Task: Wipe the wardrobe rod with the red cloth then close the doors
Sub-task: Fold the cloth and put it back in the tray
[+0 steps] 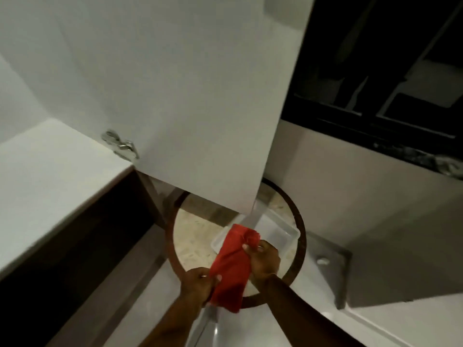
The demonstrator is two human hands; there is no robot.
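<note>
White wardrobe panels fill the upper left of the head view: an open door [200, 96] hangs down the middle of the frame, with a metal hinge [120, 146] at its lower left edge beside a pale shelf [50, 176]. Dark window glass [388, 71] takes the upper right. Below the door stands a round tabletop [195, 236] with a dark rim, and a clear plastic container [278, 231] sits on it.

Both forearms rise from the bottom centre of the frame, and the hands are apart, each clamped on the red cloth [231, 266] stretched between them over the tabletop's near edge. The left hand [198, 284] pinches the cloth's lower left edge, knuckles up. The right hand [264, 261] sits higher, fingers curled round a bunched knot of the cloth, just in front of the container. The rod cannot be made out.
</note>
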